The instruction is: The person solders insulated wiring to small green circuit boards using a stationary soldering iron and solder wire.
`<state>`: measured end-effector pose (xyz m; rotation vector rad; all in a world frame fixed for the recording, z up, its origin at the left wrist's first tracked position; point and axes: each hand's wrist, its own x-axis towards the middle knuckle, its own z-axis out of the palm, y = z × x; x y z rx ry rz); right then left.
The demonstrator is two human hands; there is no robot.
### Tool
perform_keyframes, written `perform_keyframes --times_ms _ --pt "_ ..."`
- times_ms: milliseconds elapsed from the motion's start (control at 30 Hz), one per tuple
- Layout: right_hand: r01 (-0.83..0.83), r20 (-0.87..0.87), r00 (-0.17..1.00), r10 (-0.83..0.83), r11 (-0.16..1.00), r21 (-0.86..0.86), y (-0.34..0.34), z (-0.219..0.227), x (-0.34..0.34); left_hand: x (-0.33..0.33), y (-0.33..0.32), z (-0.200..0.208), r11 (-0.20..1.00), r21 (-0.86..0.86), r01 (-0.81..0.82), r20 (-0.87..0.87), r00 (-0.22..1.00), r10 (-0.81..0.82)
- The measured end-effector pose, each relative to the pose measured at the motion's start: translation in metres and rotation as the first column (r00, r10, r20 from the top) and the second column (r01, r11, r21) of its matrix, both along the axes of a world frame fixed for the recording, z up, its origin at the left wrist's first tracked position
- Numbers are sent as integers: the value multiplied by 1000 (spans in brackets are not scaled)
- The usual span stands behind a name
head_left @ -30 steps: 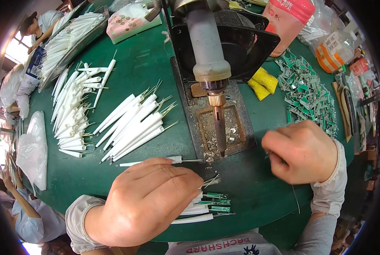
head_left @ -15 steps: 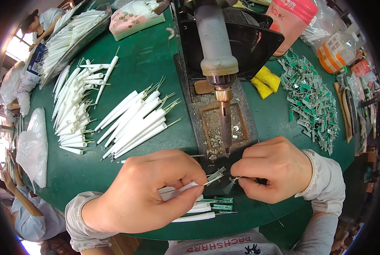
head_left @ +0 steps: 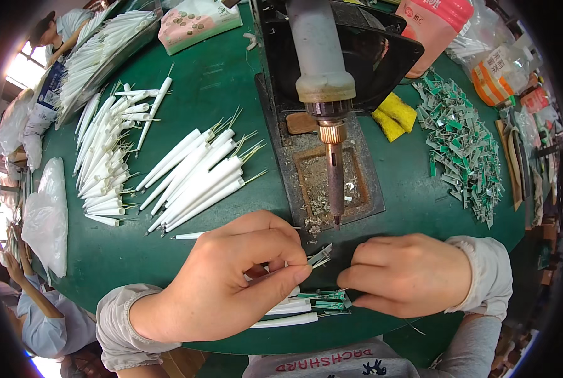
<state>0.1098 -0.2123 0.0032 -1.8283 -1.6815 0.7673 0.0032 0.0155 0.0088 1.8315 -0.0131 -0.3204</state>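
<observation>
My left hand [head_left: 231, 280] pinches thin wires between thumb and forefinger, just below the soldering iron's tip. A small grey circuit board [head_left: 321, 255] juts from those fingertips beside the wire ends. My right hand [head_left: 407, 274] is closed, fingers curled, its fingertips at the green circuit boards [head_left: 329, 296] on the near white tubes [head_left: 288, 320]. What it holds, if anything, is hidden. Above both hands the soldering iron [head_left: 335, 183] points down over its dirty tray [head_left: 373, 179]. One more white tube [head_left: 187, 237] lies partly behind my left hand.
Two groups of white tubes [head_left: 196, 176] with wire ends lie to the left. A heap of small green and grey boards [head_left: 461, 145] is at right, with a yellow sponge [head_left: 395, 116] beside the black stand [head_left: 382, 63]. A plastic bag [head_left: 45, 217] rests near the left edge.
My right hand has moved down and slightly toward me, from beside the left fingertips to the boards on the near tubes. My left hand keeps its pinch, almost in place.
</observation>
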Motion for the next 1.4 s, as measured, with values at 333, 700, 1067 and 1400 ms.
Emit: perform_keyframes --times_ms 333,700,1067,1400 --pt "54 51 997 -52 998 -37 1 -10 -14 -1 -5 -3 1000 -5 6 -10 1000 -6" --pt "159 344 930 -130 986 -56 -5 3 -30 -3 -7 -2 999 -53 9 11 1000 -8" --pt "224 679 698 -229 970 96 0 3 -22 -4 -9 -5 999 -17 -27 105 994 29" --pt "409 -254 890 -379 910 74 8 6 1 -3 -9 0 984 -148 -95 -67 994 86"
